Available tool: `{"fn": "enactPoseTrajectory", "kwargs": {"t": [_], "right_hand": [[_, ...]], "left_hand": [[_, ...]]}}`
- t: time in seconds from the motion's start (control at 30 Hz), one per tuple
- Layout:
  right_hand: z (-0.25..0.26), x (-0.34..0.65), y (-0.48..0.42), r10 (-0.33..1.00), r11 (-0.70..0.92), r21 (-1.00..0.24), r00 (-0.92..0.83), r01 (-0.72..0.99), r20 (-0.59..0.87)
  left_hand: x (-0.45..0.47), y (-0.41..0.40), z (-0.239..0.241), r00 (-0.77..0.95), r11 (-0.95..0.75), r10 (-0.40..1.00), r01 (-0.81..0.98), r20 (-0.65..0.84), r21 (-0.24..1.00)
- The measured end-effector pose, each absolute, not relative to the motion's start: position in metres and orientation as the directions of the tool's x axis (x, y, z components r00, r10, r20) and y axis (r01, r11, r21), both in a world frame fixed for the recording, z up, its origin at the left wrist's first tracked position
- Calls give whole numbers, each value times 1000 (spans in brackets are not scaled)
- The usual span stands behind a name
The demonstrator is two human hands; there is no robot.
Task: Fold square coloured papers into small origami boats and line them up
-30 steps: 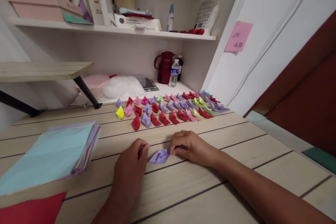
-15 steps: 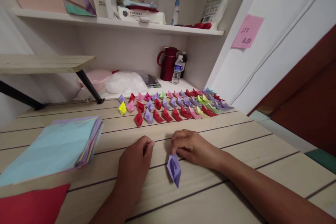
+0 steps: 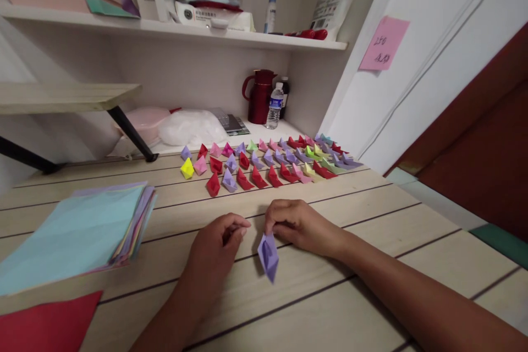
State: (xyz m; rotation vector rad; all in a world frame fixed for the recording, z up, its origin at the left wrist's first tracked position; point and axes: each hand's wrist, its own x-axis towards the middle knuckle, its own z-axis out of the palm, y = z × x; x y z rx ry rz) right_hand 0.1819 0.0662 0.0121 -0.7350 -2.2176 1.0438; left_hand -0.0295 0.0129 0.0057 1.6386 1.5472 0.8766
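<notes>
My right hand [image 3: 297, 224] pinches one end of a small purple folded paper boat [image 3: 268, 256], which hangs from my fingers with its point toward me, just above the wooden table [image 3: 371, 214]. My left hand [image 3: 214, 256] rests on the table beside it, fingers curled together, not touching the boat. Beyond my hands several folded paper boats [image 3: 268, 165] in red, purple, pink, yellow and green stand in rows across the table.
A stack of coloured paper sheets [image 3: 78, 234] lies at the left, with a red sheet [image 3: 45, 324] near the front left corner. Behind the table a shelf holds a red jug [image 3: 259, 96], a water bottle [image 3: 274, 105] and a white bag [image 3: 190, 127]. A pink note [image 3: 383, 44] sticks to the wall.
The purple boat lay flat between both hands a second ago. My left hand let go and my right hand has lifted it by one end so that it hangs pointing toward me.
</notes>
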Motion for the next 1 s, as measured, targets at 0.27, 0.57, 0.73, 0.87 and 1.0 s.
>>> {"fn": "enactPoseTrajectory", "kwargs": {"t": [0.27,0.57,0.73,0.87,1.0], "right_hand": [[5,177,72,745,220,-975,-643,-17,179],[-3,178,79,702,56,-988,-699,-142,140],[-1,178,77,698,139,-988,-700,-73,150],[7,177,68,727,321,-944,-658,73,197],[14,176,61,755,490,-844,-589,218,287]], "left_hand": [[-12,4,6,166,-287,955,306,246,908],[-8,-8,16,-2,-324,941,274,338,905],[-8,-10,14,83,-423,903,343,421,839],[-2,-11,10,29,-364,924,375,382,853],[-7,-3,7,-159,-187,945,453,286,872]]}}
